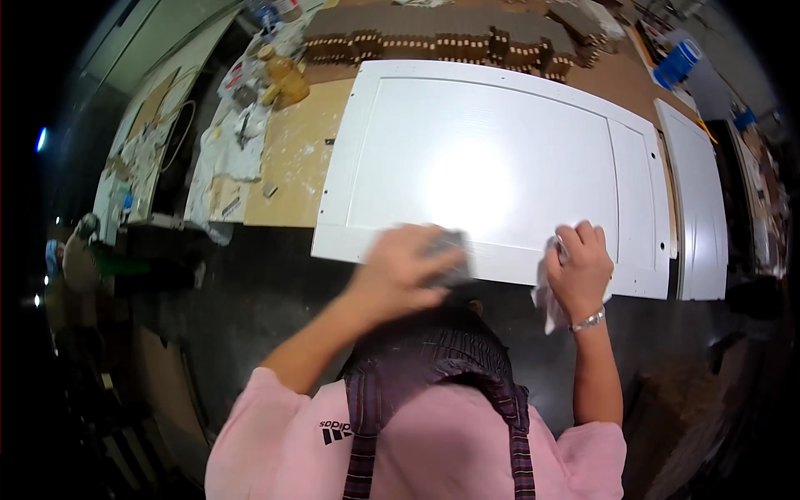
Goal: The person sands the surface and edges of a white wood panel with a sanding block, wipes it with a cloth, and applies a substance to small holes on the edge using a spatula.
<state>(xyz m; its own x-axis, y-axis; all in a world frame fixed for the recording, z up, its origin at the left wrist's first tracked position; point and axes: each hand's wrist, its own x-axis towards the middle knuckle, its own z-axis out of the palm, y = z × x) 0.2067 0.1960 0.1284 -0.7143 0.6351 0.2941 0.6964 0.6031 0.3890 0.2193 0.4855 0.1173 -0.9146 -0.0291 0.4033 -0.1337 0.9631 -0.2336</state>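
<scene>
A large white cabinet door panel (400, 150) with a raised frame lies flat on the workbench in front of me, a bright glare on its middle. At its near edge, left of centre, my left hand (400, 268) is closed round a grey block (452, 257) that looks like a sanding sponge; both are smeared by motion. My right hand (581, 271) grips a crumpled white cloth (546, 293) over the panel's near right edge. Part of the cloth hangs below that edge. Small dark holes dot the panel's frame.
Stacked brown strips (433, 37) line the bench's far side. To the left lie a yellowish bottle (283, 77), white plastic sheeting (233, 148) and a small block (269, 191). A second white panel (698, 200) and a blue container (677, 63) are at right. Another person (87, 262) is far left.
</scene>
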